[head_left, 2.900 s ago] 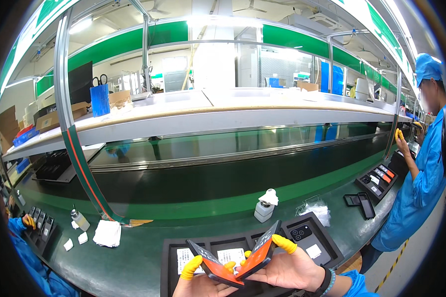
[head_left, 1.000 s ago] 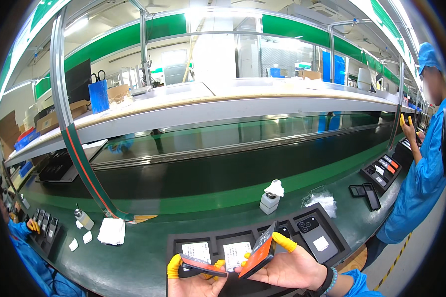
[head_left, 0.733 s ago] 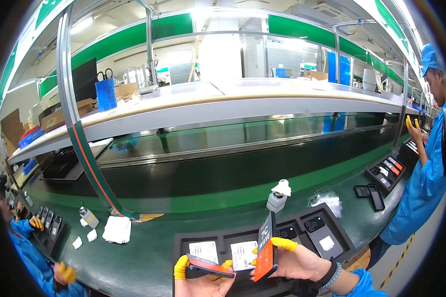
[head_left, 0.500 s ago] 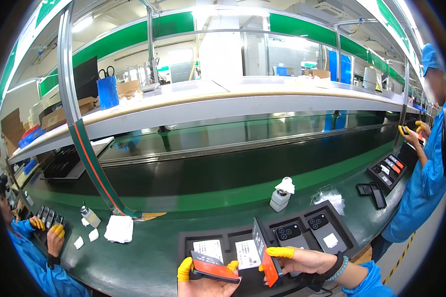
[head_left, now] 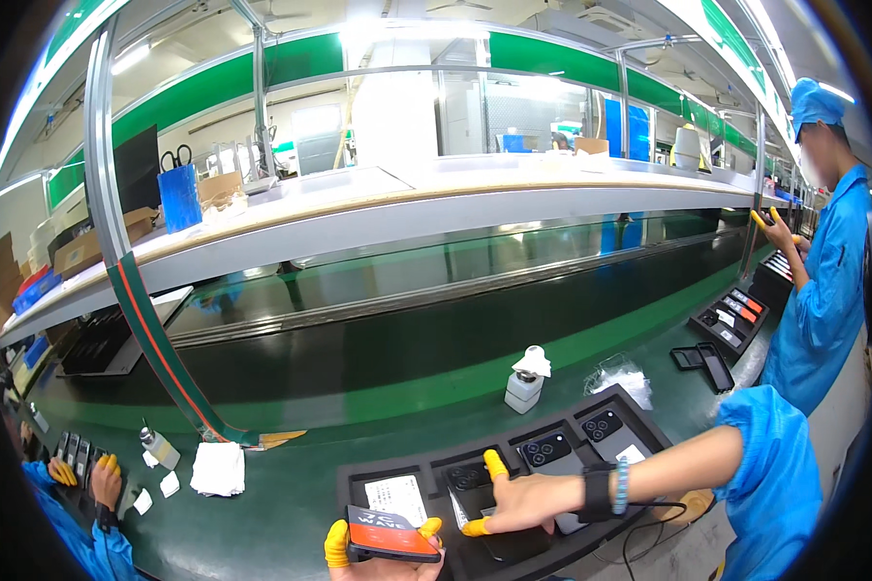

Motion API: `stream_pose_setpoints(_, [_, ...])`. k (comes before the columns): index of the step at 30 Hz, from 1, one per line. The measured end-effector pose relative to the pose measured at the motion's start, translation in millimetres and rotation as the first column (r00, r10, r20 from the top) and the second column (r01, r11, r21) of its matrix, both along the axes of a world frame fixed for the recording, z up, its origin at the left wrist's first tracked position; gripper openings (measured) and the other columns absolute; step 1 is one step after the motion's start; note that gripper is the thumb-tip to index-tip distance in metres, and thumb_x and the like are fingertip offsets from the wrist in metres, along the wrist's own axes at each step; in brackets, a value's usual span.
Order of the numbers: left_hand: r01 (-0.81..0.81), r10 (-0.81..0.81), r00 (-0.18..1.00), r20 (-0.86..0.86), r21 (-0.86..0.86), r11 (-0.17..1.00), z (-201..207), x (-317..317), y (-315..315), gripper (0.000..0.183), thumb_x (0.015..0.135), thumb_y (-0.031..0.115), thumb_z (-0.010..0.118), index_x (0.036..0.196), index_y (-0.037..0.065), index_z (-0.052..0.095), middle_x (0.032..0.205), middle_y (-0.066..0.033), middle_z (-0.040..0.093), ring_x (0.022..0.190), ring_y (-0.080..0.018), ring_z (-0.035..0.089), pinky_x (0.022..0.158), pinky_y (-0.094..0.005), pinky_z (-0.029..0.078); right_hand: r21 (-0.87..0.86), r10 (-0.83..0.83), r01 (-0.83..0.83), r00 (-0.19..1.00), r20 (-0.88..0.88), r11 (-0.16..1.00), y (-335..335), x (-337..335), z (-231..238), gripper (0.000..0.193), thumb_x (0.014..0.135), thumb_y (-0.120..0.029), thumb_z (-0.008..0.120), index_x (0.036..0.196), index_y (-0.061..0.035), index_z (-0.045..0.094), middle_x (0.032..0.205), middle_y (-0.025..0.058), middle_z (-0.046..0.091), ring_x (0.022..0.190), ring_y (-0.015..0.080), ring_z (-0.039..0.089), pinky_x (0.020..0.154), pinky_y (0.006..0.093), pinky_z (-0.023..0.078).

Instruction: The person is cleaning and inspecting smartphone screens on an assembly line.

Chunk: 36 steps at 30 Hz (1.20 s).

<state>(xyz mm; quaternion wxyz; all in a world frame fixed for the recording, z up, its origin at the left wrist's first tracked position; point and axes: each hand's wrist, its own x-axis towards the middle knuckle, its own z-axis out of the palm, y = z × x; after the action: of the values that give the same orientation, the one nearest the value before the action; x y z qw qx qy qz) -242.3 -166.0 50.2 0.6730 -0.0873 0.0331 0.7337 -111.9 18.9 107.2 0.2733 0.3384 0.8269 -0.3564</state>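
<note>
My left hand [head_left: 388,569] grips a smartphone [head_left: 392,535] with an orange and black printed face, tilted up in front of the black tray [head_left: 345,494]. Yellow finger covers are on both hands. Over the tray's second compartment, my right hand [head_left: 533,502] holds another smartphone [head_left: 468,476] lying with its dark camera side up. The thumb is at its left edge and a finger near its top; the other fingers are hidden. A white printed sheet [head_left: 397,497] lies in the leftmost compartment. Two more dark phones [head_left: 545,449] with camera side up fill the compartments to the right.
Behind the tray stands a white-topped bottle [head_left: 524,387], with clear plastic bags [head_left: 622,380] and black frames [head_left: 703,366] to its right. White cloths [head_left: 218,469] and another bottle [head_left: 160,447] lie left. Co-workers in blue are at both sides; a cable [head_left: 639,537] hangs at the right.
My right hand has lowered its smartphone into the second compartment, turning it camera side up over the sheet there. My left hand still holds its phone. The view has swung slightly right.
</note>
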Motion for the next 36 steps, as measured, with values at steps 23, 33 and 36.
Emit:
stream_pose_setpoints(23, [0.091, -0.093, 0.995, 0.031, 0.066, 0.994, -5.9, 18.1, 2.4, 0.06, 0.081, 0.044, 0.063, 0.114, -0.005, 0.05, 0.118, -0.0276, 0.052, 0.108, -0.0362, 0.051, 0.097, -0.0438, 0.042, 0.965, 0.295, 0.236, 0.92, -0.259, 0.112, 147.9, 32.1, -40.3, 0.033, 0.073, -0.027, 0.068, 0.1, -0.0095, 0.062, 0.094, 0.0126, 0.059, 0.087, 0.0253, 0.057, 0.069, 0.0358, 0.048])
stream_pose_setpoints(33, [0.066, -0.071, 0.993, 0.096, 0.046, 0.997, 2.5, 37.5, 12.0, 0.072, 0.079, 0.049, 0.063, 0.105, -0.017, 0.051, 0.113, -0.0283, 0.055, 0.108, -0.0361, 0.052, 0.099, -0.0425, 0.041, 0.874, 0.458, 0.394, 0.745, -0.485, 0.284, 183.5, 34.1, -64.1, 0.014, 0.072, -0.009, 0.063, 0.083, -0.0009, 0.064, 0.077, 0.0152, 0.06, 0.071, 0.0302, 0.061, 0.065, 0.0399, 0.051])
stream_pose_setpoints(36, [0.029, -0.03, 0.995, 0.1, 0.003, 1.0, 3.3, 36.9, 15.4, 0.071, 0.08, 0.049, 0.062, 0.106, -0.015, 0.052, 0.113, -0.0277, 0.055, 0.109, -0.0355, 0.051, 0.098, -0.0426, 0.042, 0.656, 0.474, 0.525, 0.453, -0.755, 0.542, 105.2, 17.3, -29.2, 0.022, 0.075, -0.009, 0.065, 0.098, -0.0066, 0.067, 0.071, 0.0127, 0.058, 0.063, 0.0297, 0.058, 0.057, 0.0368, 0.047])
